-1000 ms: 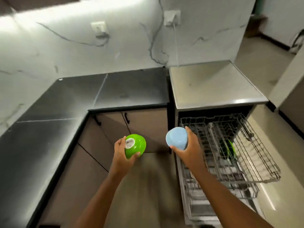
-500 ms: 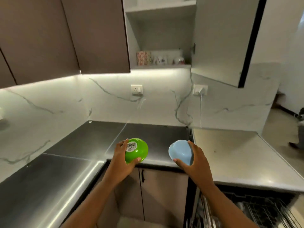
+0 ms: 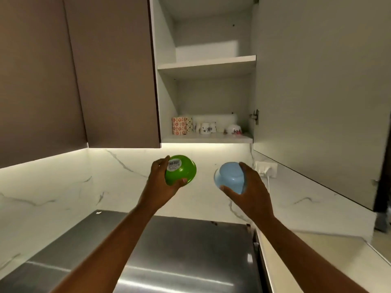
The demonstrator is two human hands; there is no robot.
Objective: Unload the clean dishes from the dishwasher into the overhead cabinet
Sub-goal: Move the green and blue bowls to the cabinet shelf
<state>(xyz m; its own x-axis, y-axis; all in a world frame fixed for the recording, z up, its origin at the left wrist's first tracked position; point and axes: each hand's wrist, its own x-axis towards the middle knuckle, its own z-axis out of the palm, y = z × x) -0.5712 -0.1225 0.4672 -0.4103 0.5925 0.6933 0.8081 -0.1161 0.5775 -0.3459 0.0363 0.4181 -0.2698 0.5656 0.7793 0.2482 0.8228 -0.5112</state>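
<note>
Bowls look light and smooth, so each hand (image 3: 163, 182) (image 3: 251, 187) curls around one, small green plastic bowl (image 3: 182, 171) left, pale blue bowl (image 3: 230, 176) right, just below the open overhead cabinet (image 3: 207, 64).

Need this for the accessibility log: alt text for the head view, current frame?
A person's left hand grips a green bowl and the right hand a light blue bowl, both raised below an open overhead cabinet. Its bottom shelf holds patterned cups and small bowls; the shelf above shows nothing. A steel counter lies below.
</note>
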